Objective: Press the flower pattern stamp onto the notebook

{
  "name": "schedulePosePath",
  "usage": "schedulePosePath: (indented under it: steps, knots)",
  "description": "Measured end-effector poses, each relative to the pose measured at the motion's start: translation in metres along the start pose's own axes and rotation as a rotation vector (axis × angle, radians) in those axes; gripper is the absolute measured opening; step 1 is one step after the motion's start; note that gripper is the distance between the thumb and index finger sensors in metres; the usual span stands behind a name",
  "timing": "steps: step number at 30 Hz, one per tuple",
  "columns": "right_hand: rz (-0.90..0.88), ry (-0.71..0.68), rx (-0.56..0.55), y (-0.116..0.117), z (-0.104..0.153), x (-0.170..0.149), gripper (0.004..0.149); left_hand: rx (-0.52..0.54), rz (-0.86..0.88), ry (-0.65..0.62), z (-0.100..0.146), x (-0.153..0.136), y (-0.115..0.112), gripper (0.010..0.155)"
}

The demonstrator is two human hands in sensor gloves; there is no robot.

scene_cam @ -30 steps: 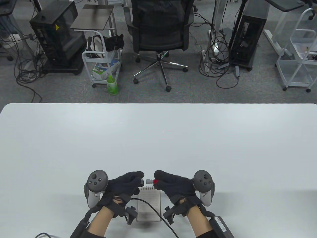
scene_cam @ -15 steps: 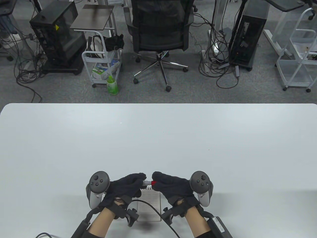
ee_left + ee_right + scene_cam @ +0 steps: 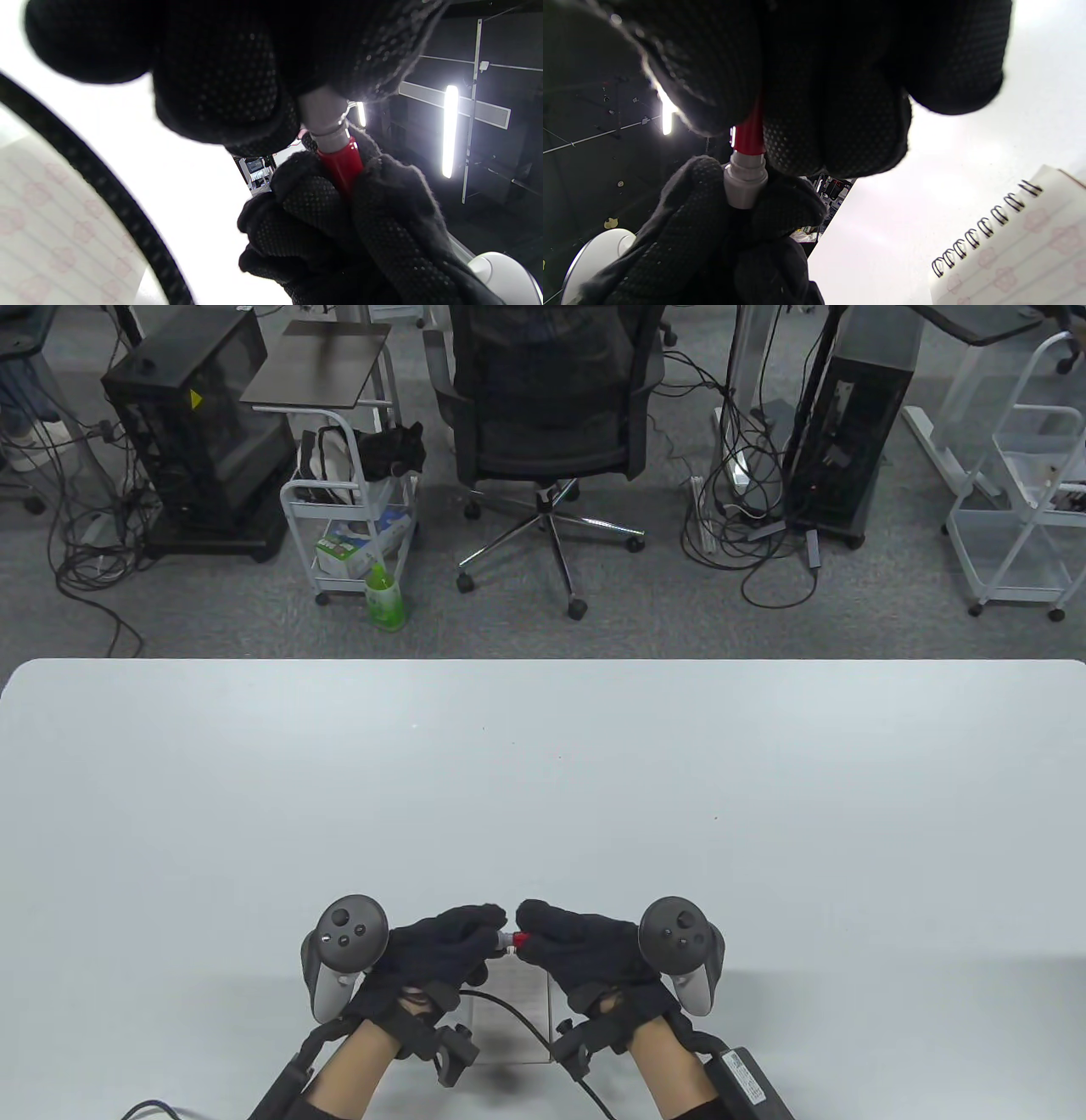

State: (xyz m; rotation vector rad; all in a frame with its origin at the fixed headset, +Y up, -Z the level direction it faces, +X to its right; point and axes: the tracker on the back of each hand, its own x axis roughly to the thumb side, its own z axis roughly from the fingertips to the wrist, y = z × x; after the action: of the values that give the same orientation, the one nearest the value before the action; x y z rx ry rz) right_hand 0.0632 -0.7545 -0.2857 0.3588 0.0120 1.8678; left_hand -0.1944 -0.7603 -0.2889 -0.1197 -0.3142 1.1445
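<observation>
My left hand pinches the grey cap and my right hand grips the red barrel of the flower stamp above the spiral notebook: light, rigid, slick plastic, best held mid-barrel.

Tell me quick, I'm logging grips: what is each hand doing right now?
Left hand: grips the grey cap.
Right hand: grips the red stamp.
</observation>
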Motion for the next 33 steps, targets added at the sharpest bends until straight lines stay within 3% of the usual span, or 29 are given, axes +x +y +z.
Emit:
schedulePosePath:
  steps: [6,10,15,20,29,33]
  knots:
    - [-0.034,0.013,0.01,0.001,0.0,0.0,0.047,-0.048,-0.076,-0.068,0.001,0.003,0.005,0.051]
    - [-0.036,0.024,0.008,0.0,0.0,-0.002,0.047,-0.001,-0.14,-0.096,0.008,0.004,0.022,0.055]
    - [-0.018,0.043,-0.009,-0.004,0.0,-0.004,0.047,0.049,-0.339,-0.131,0.017,0.007,0.044,0.056]
    - [0.046,0.043,-0.033,-0.015,-0.001,-0.001,0.047,0.074,-0.675,-0.132,0.023,0.012,0.05,0.058]
    - [0.269,0.101,-0.148,-0.062,-0.012,0.009,0.047,0.035,-0.801,-0.111,0.019,0.007,0.042,0.059]
    - [0.501,0.153,-0.169,-0.095,-0.016,0.016,0.047,0.032,-0.835,-0.113,0.022,0.006,0.046,0.059]
